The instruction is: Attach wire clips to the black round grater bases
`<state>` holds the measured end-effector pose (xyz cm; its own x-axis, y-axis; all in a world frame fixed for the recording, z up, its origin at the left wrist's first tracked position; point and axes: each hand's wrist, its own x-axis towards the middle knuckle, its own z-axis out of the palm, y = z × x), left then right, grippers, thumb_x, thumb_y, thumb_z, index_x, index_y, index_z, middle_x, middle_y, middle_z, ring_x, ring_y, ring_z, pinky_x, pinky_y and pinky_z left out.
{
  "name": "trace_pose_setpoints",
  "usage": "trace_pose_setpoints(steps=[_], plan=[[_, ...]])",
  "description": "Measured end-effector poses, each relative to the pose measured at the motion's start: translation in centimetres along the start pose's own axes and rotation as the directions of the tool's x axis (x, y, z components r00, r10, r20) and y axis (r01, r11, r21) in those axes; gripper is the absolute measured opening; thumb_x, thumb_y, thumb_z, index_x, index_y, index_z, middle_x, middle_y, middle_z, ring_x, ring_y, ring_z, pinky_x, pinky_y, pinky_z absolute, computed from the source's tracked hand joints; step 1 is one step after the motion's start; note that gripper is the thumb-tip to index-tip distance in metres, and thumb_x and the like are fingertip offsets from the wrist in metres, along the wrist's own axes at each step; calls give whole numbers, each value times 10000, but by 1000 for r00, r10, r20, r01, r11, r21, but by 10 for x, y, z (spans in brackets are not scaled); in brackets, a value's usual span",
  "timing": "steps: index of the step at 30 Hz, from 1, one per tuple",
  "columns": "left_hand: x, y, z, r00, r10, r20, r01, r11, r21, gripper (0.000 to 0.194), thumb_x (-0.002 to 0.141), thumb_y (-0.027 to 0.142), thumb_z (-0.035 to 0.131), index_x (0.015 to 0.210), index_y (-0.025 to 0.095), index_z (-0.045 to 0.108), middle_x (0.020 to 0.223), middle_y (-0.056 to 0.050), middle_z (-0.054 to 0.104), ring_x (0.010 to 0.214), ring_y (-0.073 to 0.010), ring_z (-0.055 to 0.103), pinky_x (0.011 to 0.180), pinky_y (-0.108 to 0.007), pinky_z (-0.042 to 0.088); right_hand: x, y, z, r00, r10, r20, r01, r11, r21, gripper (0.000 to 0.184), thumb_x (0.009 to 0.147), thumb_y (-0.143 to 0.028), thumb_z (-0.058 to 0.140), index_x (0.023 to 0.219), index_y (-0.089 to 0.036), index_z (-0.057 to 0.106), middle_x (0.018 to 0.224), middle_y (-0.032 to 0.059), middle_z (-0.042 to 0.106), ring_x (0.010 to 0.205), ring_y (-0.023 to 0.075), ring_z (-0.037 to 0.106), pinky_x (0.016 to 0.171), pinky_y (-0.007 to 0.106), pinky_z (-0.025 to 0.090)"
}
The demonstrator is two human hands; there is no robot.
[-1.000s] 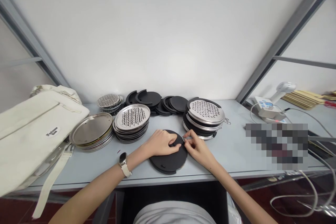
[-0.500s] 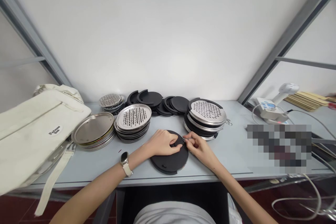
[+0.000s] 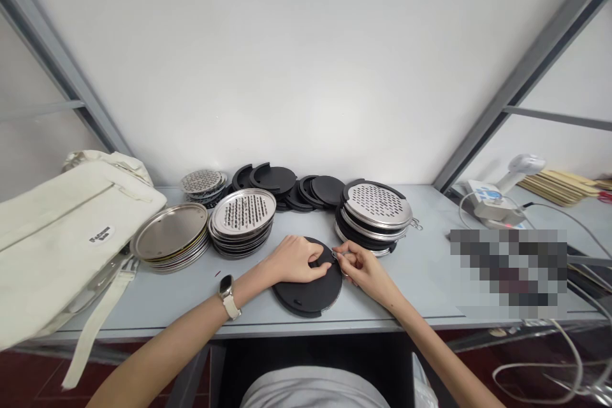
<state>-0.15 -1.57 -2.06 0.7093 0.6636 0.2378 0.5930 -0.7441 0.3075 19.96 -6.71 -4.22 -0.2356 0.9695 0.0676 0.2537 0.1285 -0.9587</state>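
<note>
A black round disc point(image 3: 310, 296) lies on the grey table in front of me, one small knob showing near its front edge. My left hand point(image 3: 301, 260) rests on top of it with curled fingers and the thumb laid across, holding it; the fingertips are partly hidden. At the disc's right rim my right hand point(image 3: 356, 262) pinches a small metal wire clip point(image 3: 334, 255) between thumb and forefinger. Behind the right hand stands a stack of grater discs point(image 3: 377, 203) in black holders, with wire clips sticking out on its right.
Left of my hands are a stack of slotted grater plates point(image 3: 243, 213) and a stack of plain metal plates point(image 3: 169, 236). Black discs point(image 3: 275, 182) line the wall. A cream bag point(image 3: 81, 229) covers the table's left end. A white scanner point(image 3: 519, 169) with cables stands at right.
Both hands stay at almost the same place on the disc. The right fingers have shifted slightly around the wire clip.
</note>
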Motion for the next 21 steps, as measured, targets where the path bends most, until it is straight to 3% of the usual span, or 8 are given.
trace_pose_setpoints(steps=[6, 17, 21], plan=[[0, 1, -1, 1000, 1, 8, -1, 1000, 7, 321, 814, 448, 581, 637, 203, 475, 519, 42, 498, 465, -112, 388, 498, -270, 187, 2, 3, -6, 999, 23, 46, -23, 1000, -3, 305, 927, -477, 490, 934, -173, 503, 491, -70, 497, 394, 58, 331, 403, 189, 242], [-1, 1, -3, 999, 30, 28, -30, 999, 28, 296, 848, 431, 554, 664, 204, 509, 537, 35, 511, 482, -119, 441, 514, -279, 203, -1, 8, -5, 998, 42, 56, -41, 999, -5, 334, 927, -505, 488, 1059, -199, 470, 520, -69, 534, 405, 71, 371, 409, 183, 280], [-1, 1, -3, 999, 33, 31, -35, 999, 42, 298, 853, 434, 551, 670, 202, 519, 544, 31, 518, 489, -123, 456, 514, -285, 201, 0, 8, -6, 997, 28, 70, -28, 1000, -6, 323, 936, -508, 471, 1001, -191, 483, 516, -64, 531, 412, 73, 364, 426, 194, 280]])
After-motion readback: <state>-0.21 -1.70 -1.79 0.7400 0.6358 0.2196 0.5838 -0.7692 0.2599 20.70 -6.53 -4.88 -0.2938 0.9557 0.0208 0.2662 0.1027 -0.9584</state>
